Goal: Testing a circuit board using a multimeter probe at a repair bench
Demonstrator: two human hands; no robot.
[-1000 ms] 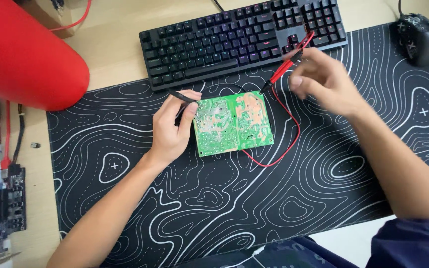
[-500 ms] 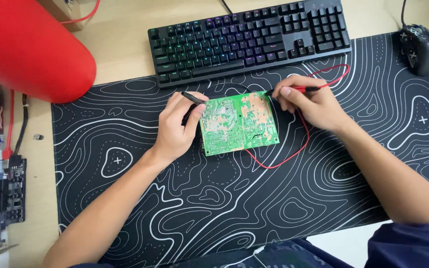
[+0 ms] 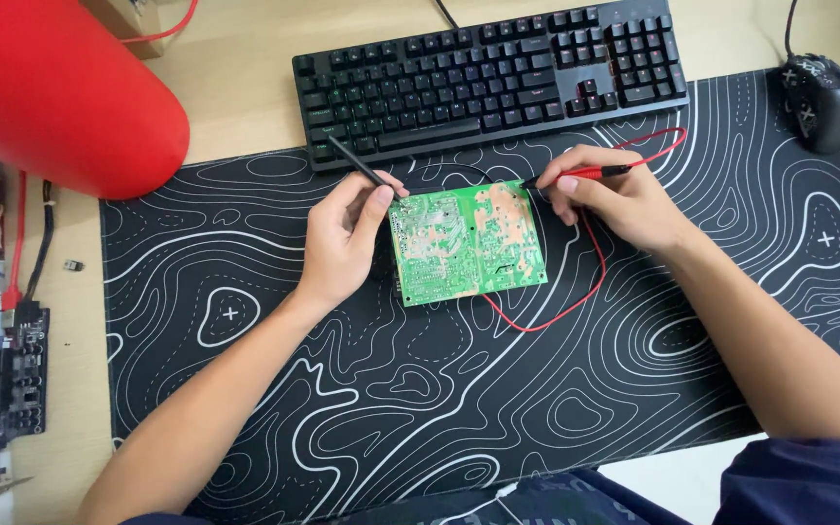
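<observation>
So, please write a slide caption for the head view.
Left hand holds black probe, right hand red probe, at green circuit board.

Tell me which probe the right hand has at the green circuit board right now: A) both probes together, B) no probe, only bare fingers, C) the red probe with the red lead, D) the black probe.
C: the right hand pinches the red probe at the top right corner of the green circuit board, its red lead looping past it, while the left hand holds the black probe.
</observation>
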